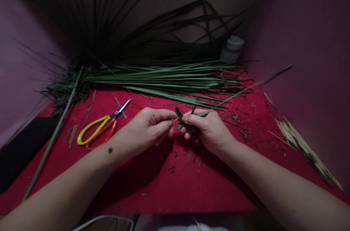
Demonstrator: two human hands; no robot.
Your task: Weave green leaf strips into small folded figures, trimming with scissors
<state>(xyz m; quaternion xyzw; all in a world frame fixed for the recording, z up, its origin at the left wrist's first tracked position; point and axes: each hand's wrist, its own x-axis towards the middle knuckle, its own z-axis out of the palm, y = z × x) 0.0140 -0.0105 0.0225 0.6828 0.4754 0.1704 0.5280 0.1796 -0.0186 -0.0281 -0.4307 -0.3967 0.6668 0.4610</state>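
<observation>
My left hand (153, 126) is closed in a pinch on a thin pale stick (177, 118), whose tip meets a small folded green leaf piece (180, 125). Thumb and fingers of my right hand (207, 127) are closed round that leaf piece. A long narrow leaf strip (235, 94) runs from my right hand up to the right. Both hands are just above the red cloth (153, 191), and part of the folded leaf is hidden behind my right fingers. Left of my left hand lie scissors (112, 116) with one yellow and one red handle, their blades slightly apart.
A bundle of long green leaves (164, 79) lies across the back. Behind it is a white container (232, 49). Thin sticks (303, 147) are piled at right, a black object (26, 149) at left. Leaf scraps (243, 125) are scattered around.
</observation>
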